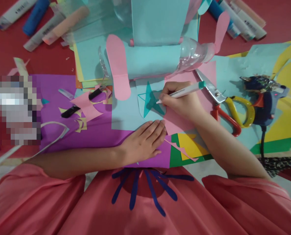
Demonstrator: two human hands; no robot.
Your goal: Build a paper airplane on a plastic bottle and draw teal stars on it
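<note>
A white marker with a teal end (188,89) is pinched in my right hand (177,98). Its tip meets a star drawing (149,101), partly coloured teal, on a light blue paper piece (140,107). My left hand (146,138) lies flat, fingers stretched, at the lower edge of the light blue sheet (123,114). Just beyond the drawing lies a plastic bottle (194,54) wrapped in light blue paper, with pink paper blades at its neck and a pink rounded strip (118,68) at its other end. Pink paper (177,120) lies under my right hand.
Scissors (218,98) and a dark blue glue gun (266,101) with a cord lie at the right. Several markers (67,26) sit at the back left, more markers (245,21) at the back right. Paper scraps (86,104) and a white cable (54,124) are at the left.
</note>
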